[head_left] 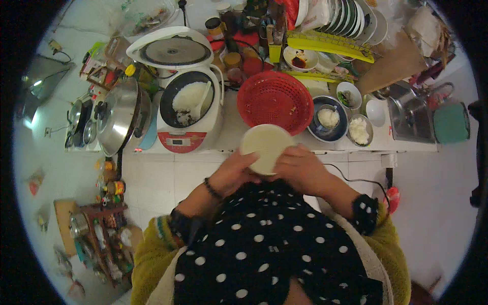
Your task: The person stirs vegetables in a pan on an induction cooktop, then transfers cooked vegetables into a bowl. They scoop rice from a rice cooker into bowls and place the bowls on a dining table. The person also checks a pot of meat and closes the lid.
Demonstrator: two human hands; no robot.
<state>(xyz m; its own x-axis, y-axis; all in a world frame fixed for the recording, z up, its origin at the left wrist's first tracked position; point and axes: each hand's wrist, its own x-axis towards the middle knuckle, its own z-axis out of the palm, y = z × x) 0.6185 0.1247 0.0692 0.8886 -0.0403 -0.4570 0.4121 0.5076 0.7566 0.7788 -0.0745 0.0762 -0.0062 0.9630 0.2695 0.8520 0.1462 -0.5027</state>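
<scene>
Between my hands, in front of the counter edge, is a round cream-coloured dish (267, 147); whether it is a shallow bowl or a lid I cannot tell. My left hand (235, 172) grips its left side, thumb on the pale face. On the right side, my right hand (300, 166) closes round the rim. Just beyond the dish sits a red plastic colander (275, 101). To the left, a white rice cooker (218, 109) stands with its lid (173, 49) raised. White rice (190, 96) and a white rice paddle (205, 99) are inside its dark pot.
Right of the colander are a dark blue bowl (313, 128) and a smaller bowl (367, 137), both with white food, and a bowl with greens (349, 95). A sink (409, 122) lies farther right. A lidded wok (117, 114) stands left; a yellow-green dish rack (330, 44) is behind.
</scene>
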